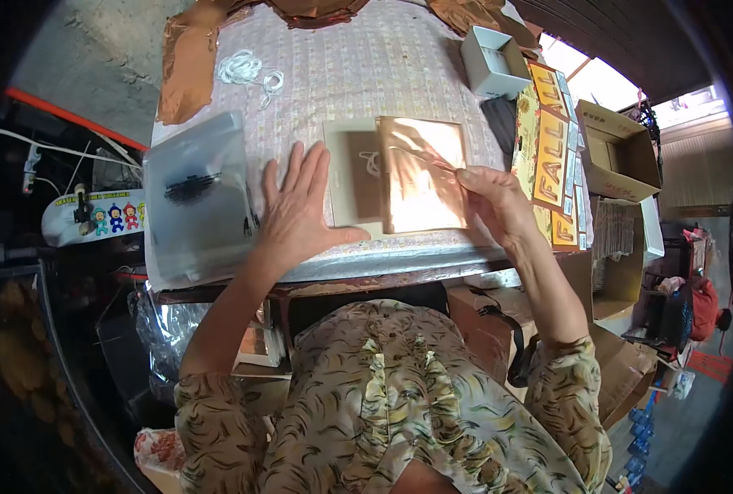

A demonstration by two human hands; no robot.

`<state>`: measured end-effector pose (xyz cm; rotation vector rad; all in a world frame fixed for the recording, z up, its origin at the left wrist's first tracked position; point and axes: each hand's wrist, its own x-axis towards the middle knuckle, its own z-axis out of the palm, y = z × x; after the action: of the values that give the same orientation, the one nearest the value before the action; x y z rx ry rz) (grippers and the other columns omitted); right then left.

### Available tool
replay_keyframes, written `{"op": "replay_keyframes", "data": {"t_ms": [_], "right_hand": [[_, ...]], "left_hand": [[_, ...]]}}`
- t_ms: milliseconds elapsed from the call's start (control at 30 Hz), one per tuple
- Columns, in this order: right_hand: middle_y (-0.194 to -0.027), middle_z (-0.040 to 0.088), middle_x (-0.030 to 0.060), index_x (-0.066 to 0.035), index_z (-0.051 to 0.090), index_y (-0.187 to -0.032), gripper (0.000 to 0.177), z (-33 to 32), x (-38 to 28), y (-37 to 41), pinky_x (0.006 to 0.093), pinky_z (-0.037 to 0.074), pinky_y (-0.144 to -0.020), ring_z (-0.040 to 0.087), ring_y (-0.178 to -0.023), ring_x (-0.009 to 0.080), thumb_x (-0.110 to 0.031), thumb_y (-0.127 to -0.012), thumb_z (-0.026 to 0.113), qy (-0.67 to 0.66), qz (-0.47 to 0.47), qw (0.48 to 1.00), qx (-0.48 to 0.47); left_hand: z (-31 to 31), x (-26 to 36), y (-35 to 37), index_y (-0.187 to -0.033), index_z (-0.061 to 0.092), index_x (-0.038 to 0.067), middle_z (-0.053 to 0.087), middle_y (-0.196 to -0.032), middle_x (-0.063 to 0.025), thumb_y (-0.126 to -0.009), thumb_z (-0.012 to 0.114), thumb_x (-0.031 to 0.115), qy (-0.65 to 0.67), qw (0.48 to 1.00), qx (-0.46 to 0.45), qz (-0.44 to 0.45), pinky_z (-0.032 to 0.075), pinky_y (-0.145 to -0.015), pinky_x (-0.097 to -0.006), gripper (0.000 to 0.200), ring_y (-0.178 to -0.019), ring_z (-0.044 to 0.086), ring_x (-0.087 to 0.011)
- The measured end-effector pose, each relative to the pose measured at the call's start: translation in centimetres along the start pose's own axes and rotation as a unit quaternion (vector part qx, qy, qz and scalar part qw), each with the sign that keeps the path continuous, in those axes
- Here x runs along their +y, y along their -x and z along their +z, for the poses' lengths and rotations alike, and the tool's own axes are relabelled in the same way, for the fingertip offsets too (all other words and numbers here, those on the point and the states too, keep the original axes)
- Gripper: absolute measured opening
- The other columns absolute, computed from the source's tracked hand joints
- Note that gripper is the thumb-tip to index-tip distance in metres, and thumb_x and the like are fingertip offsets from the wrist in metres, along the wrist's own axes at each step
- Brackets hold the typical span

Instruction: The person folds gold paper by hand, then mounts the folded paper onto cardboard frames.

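Note:
My right hand [496, 202] pinches the right edge of a shiny copper-coloured foil sheet [420, 198] between thumb and fingers. The foil covers the right part of a flat beige card [346, 185], on which a small loop of white cord [370, 162] shows. My left hand [299, 210] lies flat on the cloth with its fingers spread, its thumb reaching the card's lower left corner. To the left of that hand is a stack of clear plastic bags [193, 206] with dark print. A coil of white cord [243, 67] rests farther back.
A small white box [496, 64] stands at the back right. Beside it lie yellow and orange sheets lettered "FALL" [552, 160]. Brown cardboard boxes [617, 152] are off the table's right side. Crumpled copper foil [187, 82] lies along the far left edge.

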<state>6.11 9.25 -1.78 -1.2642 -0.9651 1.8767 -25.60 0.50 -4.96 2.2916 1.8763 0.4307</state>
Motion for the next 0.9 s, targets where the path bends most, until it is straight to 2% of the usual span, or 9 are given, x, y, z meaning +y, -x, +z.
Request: {"op": "replay_keyframes", "data": {"t_ms": [33, 200, 367, 433, 500, 533, 633, 733, 900], "right_hand": [[-0.088, 0.075, 0.0044, -0.001, 0.076, -0.101, 0.013, 0.4, -0.2, -0.8, 0.0249, 0.052, -0.071, 0.066, -0.074, 0.0109, -0.012, -0.095, 0.074, 0.007, 0.033, 0.999, -0.018], [-0.087, 0.076, 0.0067, -0.001, 0.077, -0.096, 0.011, 3.1, 0.7, -3.7, 0.0260, 0.053, -0.068, 0.067, -0.075, 0.0127, -0.011, -0.094, 0.075, 0.006, 0.041, 0.999, -0.033], [-0.072, 0.073, 0.0056, -0.002, 0.078, -0.089, 0.011, 3.7, 1.2, -4.5, 0.0283, 0.049, -0.050, 0.063, -0.055, 0.0129, -0.012, -0.093, 0.077, 0.139, 0.038, 0.989, 0.028], [-0.071, 0.072, 0.0053, -0.002, 0.078, -0.088, 0.012, 3.9, 1.4, -4.6, 0.0276, 0.048, -0.048, 0.062, -0.054, 0.0125, -0.013, -0.093, 0.077, 0.147, 0.034, 0.988, 0.042], [-0.070, 0.071, 0.0049, -0.002, 0.078, -0.088, 0.012, 4.2, 1.5, -4.5, 0.0268, 0.047, -0.046, 0.061, -0.052, 0.0121, -0.014, -0.093, 0.077, 0.152, 0.030, 0.986, 0.061], [-0.070, 0.072, 0.0055, -0.002, 0.078, -0.088, 0.013, 4.5, 1.4, -4.5, 0.0264, 0.047, -0.046, 0.062, -0.052, 0.0118, -0.014, -0.093, 0.077, 0.163, 0.031, 0.984, 0.065], [-0.070, 0.071, 0.0059, -0.002, 0.077, -0.088, 0.015, 4.4, 1.7, -4.7, 0.0255, 0.046, -0.046, 0.062, -0.053, 0.0110, -0.016, -0.093, 0.077, 0.179, 0.021, 0.982, 0.065], [-0.069, 0.070, 0.0055, -0.002, 0.077, -0.088, 0.016, 4.9, 1.3, -4.4, 0.0249, 0.045, -0.046, 0.061, -0.053, 0.0102, -0.017, -0.094, 0.076, 0.193, 0.011, 0.980, 0.052], [-0.067, 0.069, 0.0044, 0.001, 0.076, -0.088, 0.022, 4.8, 1.1, -4.5, 0.0244, 0.044, -0.047, 0.060, -0.054, 0.0100, -0.019, -0.096, 0.074, 0.242, -0.001, 0.970, 0.037]], "left_hand": [[0.3, 0.0, 0.5, -0.151, 0.037, -0.010, 0.032, -0.162, -0.0235, -0.069, 0.076, 0.076, 0.002, 1.000, 0.000, -0.001, 0.009, -0.121, -0.0609, 0.125, -0.155, 0.021, -0.0391], [0.7, 0.2, 0.8, -0.152, 0.030, -0.015, 0.025, -0.165, -0.0253, -0.067, 0.072, 0.082, 0.008, 1.000, -0.006, 0.006, 0.003, -0.121, -0.0622, 0.136, -0.156, 0.015, -0.0402], [0.9, -0.4, 1.1, -0.152, 0.029, -0.015, 0.024, -0.164, -0.0274, -0.068, 0.071, 0.083, 0.025, 1.000, 0.004, 0.015, 0.004, -0.121, -0.0623, 0.136, -0.155, 0.016, -0.0410], [0.3, -0.4, 0.7, -0.153, 0.028, -0.015, 0.024, -0.164, -0.0283, -0.069, 0.070, 0.083, 0.026, 0.999, -0.002, 0.020, 0.006, -0.121, -0.0624, 0.136, -0.155, 0.016, -0.0415], [-0.5, -0.1, -0.3, -0.155, 0.027, -0.012, 0.024, -0.165, -0.0253, -0.078, 0.065, 0.080, 0.006, 1.000, 0.014, -0.004, 0.010, -0.122, -0.0625, 0.125, -0.156, 0.018, -0.0387], [-0.4, 0.0, -0.9, -0.155, 0.027, -0.012, 0.024, -0.165, -0.0253, -0.078, 0.065, 0.080, 0.008, 1.000, 0.013, -0.001, 0.010, -0.122, -0.0625, 0.125, -0.156, 0.018, -0.0387], [0.4, 1.0, -3.8, -0.158, 0.030, 0.000, 0.027, -0.167, -0.0161, -0.091, 0.055, 0.071, 0.012, 0.994, 0.037, 0.101, 0.012, -0.124, -0.0610, 0.101, -0.154, 0.024, -0.0312], [1.4, 2.0, -6.2, -0.161, 0.026, 0.004, 0.026, -0.168, -0.0138, -0.095, 0.058, 0.062, 0.030, 0.989, 0.010, 0.147, 0.010, -0.125, -0.0597, 0.093, -0.156, 0.023, -0.0305], [2.9, 2.4, -7.8, -0.161, 0.026, 0.005, 0.025, -0.168, -0.0131, -0.095, 0.054, 0.065, 0.025, 0.985, -0.003, 0.168, 0.010, -0.124, -0.0621, 0.094, -0.155, 0.024, -0.0335]]}}
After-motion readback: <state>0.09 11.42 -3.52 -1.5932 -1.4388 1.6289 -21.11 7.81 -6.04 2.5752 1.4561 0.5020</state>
